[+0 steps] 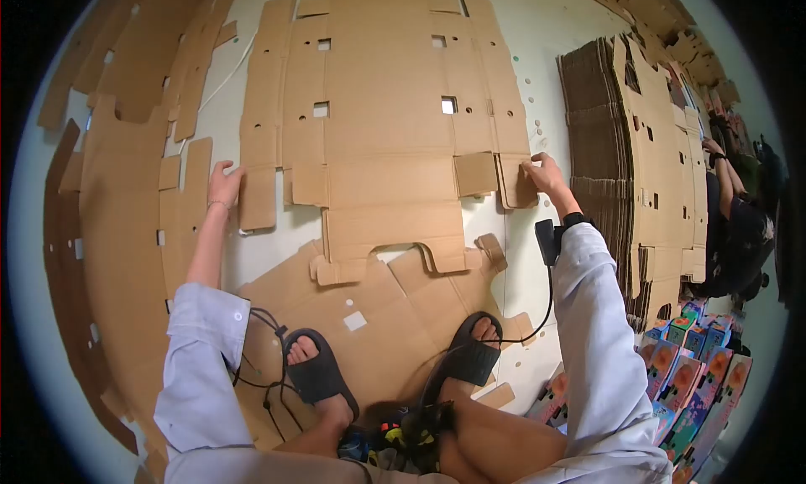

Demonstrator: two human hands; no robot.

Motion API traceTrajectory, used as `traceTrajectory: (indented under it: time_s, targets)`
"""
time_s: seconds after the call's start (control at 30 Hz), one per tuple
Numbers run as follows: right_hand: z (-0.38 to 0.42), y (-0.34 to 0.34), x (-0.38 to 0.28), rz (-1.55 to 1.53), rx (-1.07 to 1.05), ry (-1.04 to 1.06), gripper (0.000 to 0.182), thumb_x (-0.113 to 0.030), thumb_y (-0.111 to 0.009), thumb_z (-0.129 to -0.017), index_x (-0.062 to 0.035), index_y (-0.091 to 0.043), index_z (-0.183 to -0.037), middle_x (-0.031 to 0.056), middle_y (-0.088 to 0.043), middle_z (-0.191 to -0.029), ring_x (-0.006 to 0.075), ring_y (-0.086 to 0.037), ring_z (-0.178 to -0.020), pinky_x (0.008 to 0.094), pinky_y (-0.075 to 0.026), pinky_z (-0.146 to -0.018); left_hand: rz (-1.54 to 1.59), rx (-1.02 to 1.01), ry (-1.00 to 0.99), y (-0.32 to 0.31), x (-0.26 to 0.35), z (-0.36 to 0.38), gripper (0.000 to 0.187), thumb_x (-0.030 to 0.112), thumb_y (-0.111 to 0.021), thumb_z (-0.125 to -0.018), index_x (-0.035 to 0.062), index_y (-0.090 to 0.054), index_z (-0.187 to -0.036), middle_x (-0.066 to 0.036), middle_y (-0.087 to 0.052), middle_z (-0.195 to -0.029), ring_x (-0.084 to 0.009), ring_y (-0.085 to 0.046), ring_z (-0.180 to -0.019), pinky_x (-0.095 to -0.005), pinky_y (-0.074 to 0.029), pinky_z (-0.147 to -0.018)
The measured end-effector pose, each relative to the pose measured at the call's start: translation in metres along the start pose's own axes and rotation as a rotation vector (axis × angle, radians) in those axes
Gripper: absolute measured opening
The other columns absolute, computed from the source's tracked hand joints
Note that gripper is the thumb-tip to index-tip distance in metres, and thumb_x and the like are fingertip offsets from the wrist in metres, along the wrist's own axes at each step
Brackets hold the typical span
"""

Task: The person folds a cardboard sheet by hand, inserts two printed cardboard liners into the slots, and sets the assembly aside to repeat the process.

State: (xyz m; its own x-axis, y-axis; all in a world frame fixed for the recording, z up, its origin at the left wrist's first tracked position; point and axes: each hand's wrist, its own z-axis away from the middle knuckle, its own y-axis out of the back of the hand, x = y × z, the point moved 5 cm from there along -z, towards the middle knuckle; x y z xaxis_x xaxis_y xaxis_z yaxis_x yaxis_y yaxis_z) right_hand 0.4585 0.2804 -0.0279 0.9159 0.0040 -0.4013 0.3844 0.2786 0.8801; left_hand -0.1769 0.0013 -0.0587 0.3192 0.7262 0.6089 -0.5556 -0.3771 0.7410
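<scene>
A large die-cut cardboard sheet lies unfolded in front of me, with square and round holes and several side flaps. My left hand is at its left edge, beside the lower left flap, with the fingers bent; what they hold, if anything, is too small to tell. At the opposite side my right hand pinches the edge of the lower right flap, thumb and fingers at its outer corner. Under the sheet's near end, another flat cardboard piece lies on the floor beneath my sandalled feet.
A tall stack of flat cardboard stands at the right. Colourful printed boxes are at the lower right. More cardboard covers the left side. Another person is at the far right. Black cables hang near my legs.
</scene>
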Motion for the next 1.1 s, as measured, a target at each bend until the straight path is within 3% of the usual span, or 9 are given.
traceTrajectory:
  time_s: [0.13, 0.3, 0.37, 0.43, 0.53, 0.63, 0.8, 0.9, 1.1]
  targets:
    - [-0.01, 0.002, 0.001, 0.069, -0.036, -0.016, 0.044, -0.033, -0.064, -0.076, 0.0045, -0.064, -0.099, 0.0186, -0.067, -0.079, 0.0269, -0.066, -0.075, 0.0359, -0.052, -0.071, 0.036, -0.106, 0.04, 0.002, -0.005, 0.019, 0.05, 0.033, -0.066, -0.079, 0.0039, -0.057, -0.118, -0.015, -0.065, -0.101, -0.0218, -0.063, -0.094, -0.0322, -0.048, -0.084]
    - [0.0, 0.027, -0.017, 0.086, 0.091, 0.083, 0.037, -0.024, -0.063, -0.075, -0.0017, -0.063, -0.104, 0.0206, -0.067, -0.084, 0.0295, -0.066, -0.08, 0.0362, -0.05, -0.074, -0.072, -0.238, 0.004, 0.006, 0.013, 0.029, 0.05, 0.028, -0.064, -0.08, 0.0032, -0.055, -0.122, -0.012, -0.065, -0.096, -0.0193, -0.063, -0.089, -0.0305, -0.049, -0.08]
    - [0.009, 0.038, -0.024, -0.177, 0.002, -0.038, 0.032, -0.004, -0.052, -0.076, -0.0015, -0.061, -0.107, 0.0113, -0.065, -0.074, 0.0214, -0.063, -0.073, 0.0334, -0.05, -0.071, 0.023, -0.301, 0.042, 0.006, 0.016, 0.036, 0.043, 0.02, -0.061, -0.081, 0.0033, -0.057, -0.121, -0.01, -0.064, -0.092, -0.0183, -0.063, -0.087, -0.0293, -0.049, -0.076]
    - [0.009, 0.038, -0.016, -0.526, -0.25, -0.067, 0.034, 0.004, -0.049, -0.077, 0.0008, -0.059, -0.11, 0.0075, -0.064, -0.083, 0.0148, -0.061, -0.073, 0.0281, -0.05, -0.069, 0.269, -0.398, 0.151, 0.005, 0.025, 0.054, 0.037, 0.008, -0.056, -0.081, 0.0044, -0.059, -0.118, -0.006, -0.063, -0.087, -0.0177, -0.062, -0.085, -0.0281, -0.049, -0.072]
    - [0.024, 0.041, -0.015, -0.951, -0.294, -0.133, 0.035, 0.005, -0.048, -0.081, 0.001, -0.057, -0.114, 0.0063, -0.063, -0.094, 0.012, -0.06, -0.076, 0.0243, -0.051, -0.068, 0.023, -0.272, -0.169, 0.004, 0.002, 0.028, 0.049, -0.008, -0.049, -0.076, 0.0087, -0.058, -0.12, -0.004, -0.06, -0.087, -0.0175, -0.06, -0.087, -0.0257, -0.049, -0.064]
    - [0.026, 0.034, -0.007, -0.893, -0.307, -0.153, 0.03, 0.001, -0.052, -0.085, -0.0005, -0.058, -0.115, 0.0051, -0.061, -0.096, 0.0125, -0.059, -0.079, 0.0254, -0.053, -0.069, -0.019, -0.286, -0.169, 0.014, 0.001, 0.032, 0.064, -0.016, -0.047, -0.068, 0.0133, -0.057, -0.124, -0.006, -0.059, -0.104, -0.0183, -0.057, -0.091, -0.0249, -0.049, -0.062]
    - [0.013, 0.021, -0.009, -0.78, -0.227, -0.136, 0.041, -0.035, -0.065, -0.085, -0.005, -0.055, -0.112, 0.003, -0.058, -0.095, 0.0117, -0.056, -0.08, 0.0258, -0.048, -0.067, 0.22, -0.544, -0.111, 0.027, 0.013, 0.077, 0.078, -0.02, -0.043, -0.061, 0.0141, -0.052, -0.131, -0.006, -0.05, -0.128, -0.0221, -0.054, -0.108, -0.0268, -0.051, -0.066]
    - [-0.003, 0.015, -0.016, -0.752, -0.167, -0.17, 0.027, -0.035, -0.062, -0.088, -0.0105, -0.055, -0.095, -0.0005, -0.056, -0.09, 0.0115, -0.057, -0.08, 0.0277, -0.046, -0.066, 0.17, -0.594, -0.14, 0.027, 0.006, 0.074, 0.082, -0.02, -0.043, -0.059, 0.014, -0.049, -0.133, -0.006, -0.048, -0.133, -0.0235, -0.05, -0.116, -0.028, -0.052, -0.071]
    - [-0.015, 0.02, -0.036, -0.561, 0.094, -0.233, 0.049, -0.035, -0.071, -0.079, -0.0041, -0.053, -0.112, 0.0078, -0.06, -0.088, 0.0151, -0.058, -0.067, 0.0302, -0.05, -0.059, 0.075, -0.559, -0.17, 0.036, 0.001, 0.077, 0.075, -0.019, -0.048, -0.063, 0.0109, -0.051, -0.132, -0.006, -0.053, -0.13, -0.0227, -0.054, -0.112, -0.0301, -0.051, -0.084]
